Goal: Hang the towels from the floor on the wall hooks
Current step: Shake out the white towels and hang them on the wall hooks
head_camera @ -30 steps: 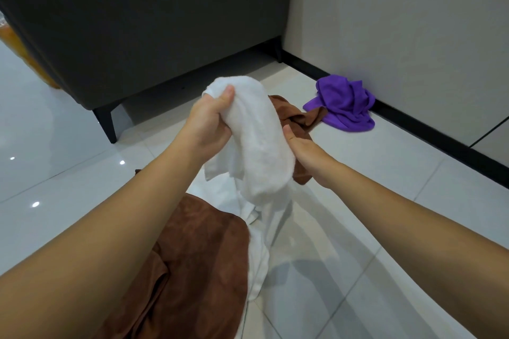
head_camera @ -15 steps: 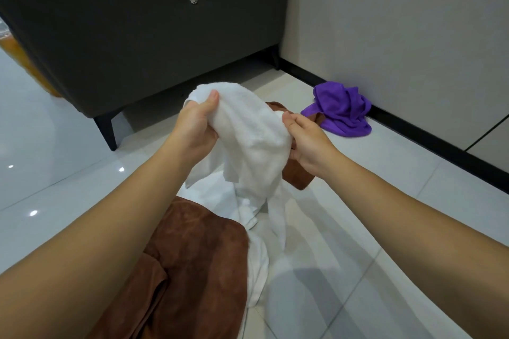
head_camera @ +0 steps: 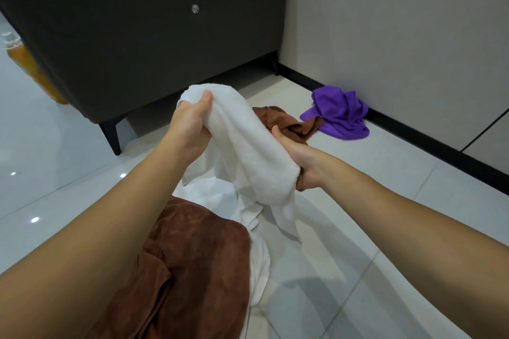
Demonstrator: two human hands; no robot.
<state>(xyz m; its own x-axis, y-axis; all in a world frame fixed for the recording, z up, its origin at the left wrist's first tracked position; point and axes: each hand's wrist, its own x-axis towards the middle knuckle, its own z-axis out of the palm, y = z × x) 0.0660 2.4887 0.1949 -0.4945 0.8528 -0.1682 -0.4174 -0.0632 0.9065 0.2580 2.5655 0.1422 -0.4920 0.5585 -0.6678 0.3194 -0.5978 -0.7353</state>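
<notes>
Frame centre: white towel (head_camera: pixel 242 151) held in both hands. Left hand (head_camera: pixel 190 129) pinches upper end; right hand (head_camera: pixel 300 162) now grips lower on bundle, hands further apart than half-second earlier. Towel being spread, tail trailing on floor (head_camera: pixel 385 201); hanging not yet begun.

We're counting four towels for sure: one white towel (head_camera: pixel 248 151), one purple towel (head_camera: pixel 341 113), and two brown, a near brown towel (head_camera: pixel 192 256) and a far brown towel (head_camera: pixel 286 120). Plus one dark cabinet (head_camera: pixel 137 36) and two hands, left hand (head_camera: pixel 187 132), right hand (head_camera: pixel 303 162).

Held towel (head_camera: pixel 248 151) before cabinet (head_camera: pixel 137 36); crumpled towel (head_camera: pixel 338 113) right, beside wall (head_camera: pixel 399 36).
</notes>
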